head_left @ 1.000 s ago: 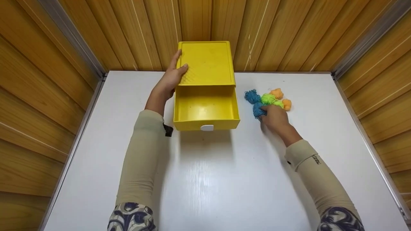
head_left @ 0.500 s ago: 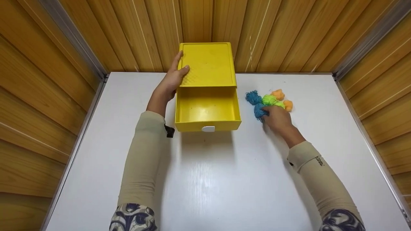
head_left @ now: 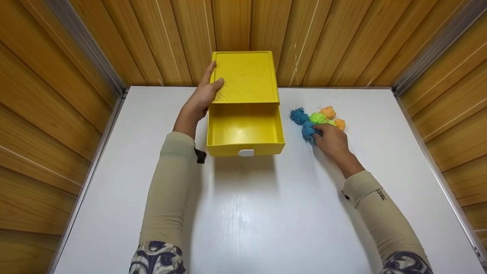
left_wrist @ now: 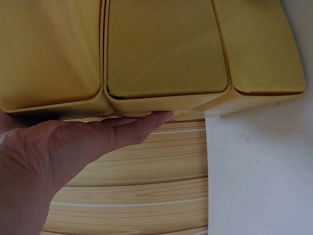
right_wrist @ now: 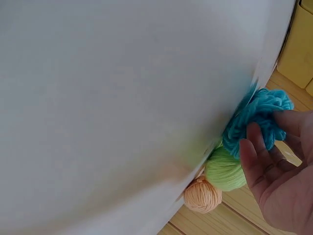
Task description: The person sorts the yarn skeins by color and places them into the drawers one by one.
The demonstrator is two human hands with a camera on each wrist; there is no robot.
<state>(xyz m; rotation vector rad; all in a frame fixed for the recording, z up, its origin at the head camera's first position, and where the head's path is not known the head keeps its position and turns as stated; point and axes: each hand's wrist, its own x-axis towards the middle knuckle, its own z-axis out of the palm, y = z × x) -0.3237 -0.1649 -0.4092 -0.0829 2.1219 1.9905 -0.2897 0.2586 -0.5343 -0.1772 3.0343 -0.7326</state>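
Note:
A yellow drawer unit [head_left: 243,76] stands at the back, its top drawer [head_left: 245,149] pulled out and showing a bare floor. My left hand [head_left: 201,95] rests on the unit's left side with the thumb over the top edge. Its fingers lie straight along the unit in the left wrist view. My right hand [head_left: 333,142] pinches a blue yarn ball [right_wrist: 259,117] between thumb and fingertips. Close by are a second blue yarn ball [head_left: 299,115], green yarn balls [head_left: 317,118] and orange yarn balls [head_left: 328,112], partly hidden by the hand.
The white table [head_left: 239,213] is bounded by wood-patterned walls [head_left: 323,42] at the back and sides. A white handle [head_left: 246,152] sits on the drawer front, which juts out over the table.
The right hand has drawn slightly right and toward me, and the blue yarn ball in its fingers has shifted with it. The left hand stays on the unit; the drawer looks the same.

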